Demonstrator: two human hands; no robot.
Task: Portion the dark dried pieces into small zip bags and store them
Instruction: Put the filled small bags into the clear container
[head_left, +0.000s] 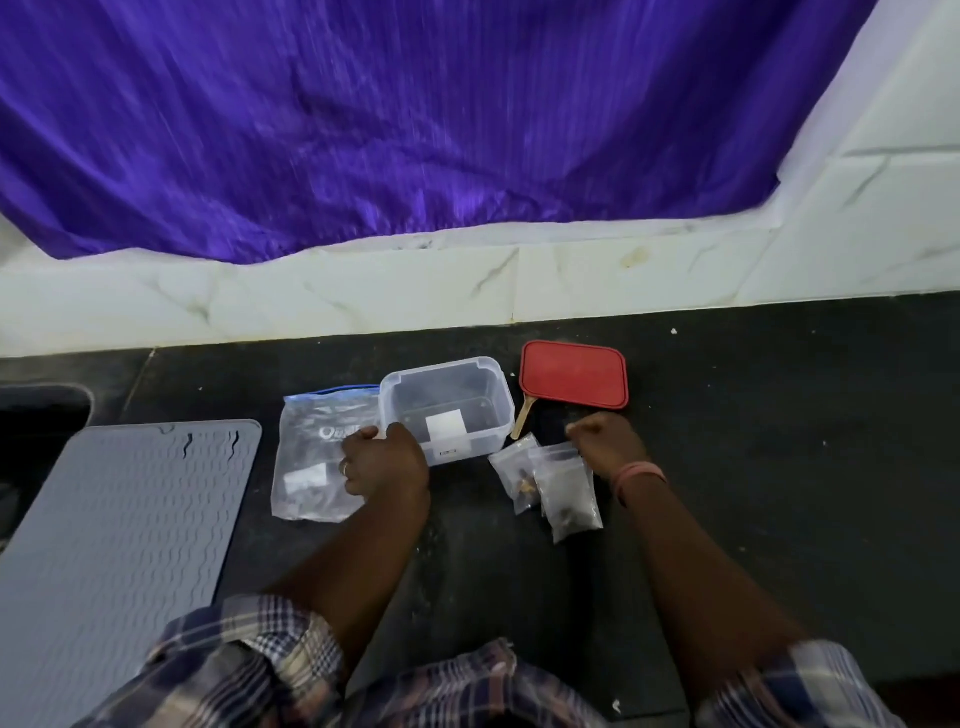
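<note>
A clear plastic container (447, 405) stands open on the dark counter, with a few dark bits and a white label inside. My left hand (384, 460) lies over a large blue-zip bag (311, 457), its thumb and fingers curled round the container's near-left corner. Two small zip bags lie to the right. One (519, 480) holds brownish pieces, and the other (569, 499) holds dark dried pieces. My right hand (608, 441) pinches the top edge of the dark-filled bag.
The red lid (574, 375) lies behind my right hand, with a wooden stick (522, 421) leaning beside the container. A grey ribbed mat (119, 519) covers the counter's left. A white tiled ledge (363, 296) and a purple cloth (415, 114) rise behind.
</note>
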